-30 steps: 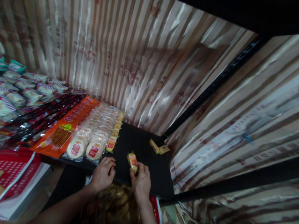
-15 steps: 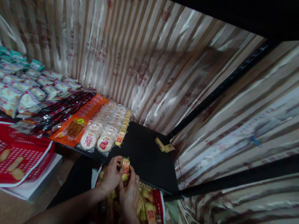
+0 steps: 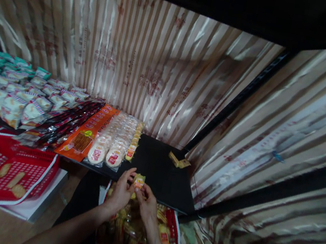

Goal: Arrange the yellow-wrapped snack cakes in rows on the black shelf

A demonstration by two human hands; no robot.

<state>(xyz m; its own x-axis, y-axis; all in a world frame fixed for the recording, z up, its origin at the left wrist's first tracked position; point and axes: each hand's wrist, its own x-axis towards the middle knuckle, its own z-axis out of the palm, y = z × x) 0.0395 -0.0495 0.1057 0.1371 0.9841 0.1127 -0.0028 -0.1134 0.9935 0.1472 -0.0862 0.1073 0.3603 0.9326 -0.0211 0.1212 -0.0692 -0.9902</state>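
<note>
Between my two hands, over a red basket (image 3: 177,242), is a small yellow snack packet (image 3: 139,181) with an orange-and-white label. My left hand (image 3: 122,188) grips its left side, fingers partly curled around it. On the packet's lower right, my right hand (image 3: 148,205) pinches with thumb and fingers. More yellow packets (image 3: 132,238) fill the basket below, partly covered by my forearms. Ahead on the black shelf (image 3: 157,169) stands a row of the same yellow packets (image 3: 132,146), beside two rows of round white wrapped crackers (image 3: 107,146).
Left of the crackers lie an orange snack bag (image 3: 79,143), dark glossy packets (image 3: 58,124) and many white-and-teal bags (image 3: 11,101). Two yellow packets (image 3: 179,161) lie at the shelf's back right. Another red basket (image 3: 26,161) holds a few packets at left. A black post (image 3: 235,105) rises behind.
The yellow packet has tilted, so its label looks shorter. My right hand has shifted slightly right and lower on it, and more of the basket's packets show between my arms.
</note>
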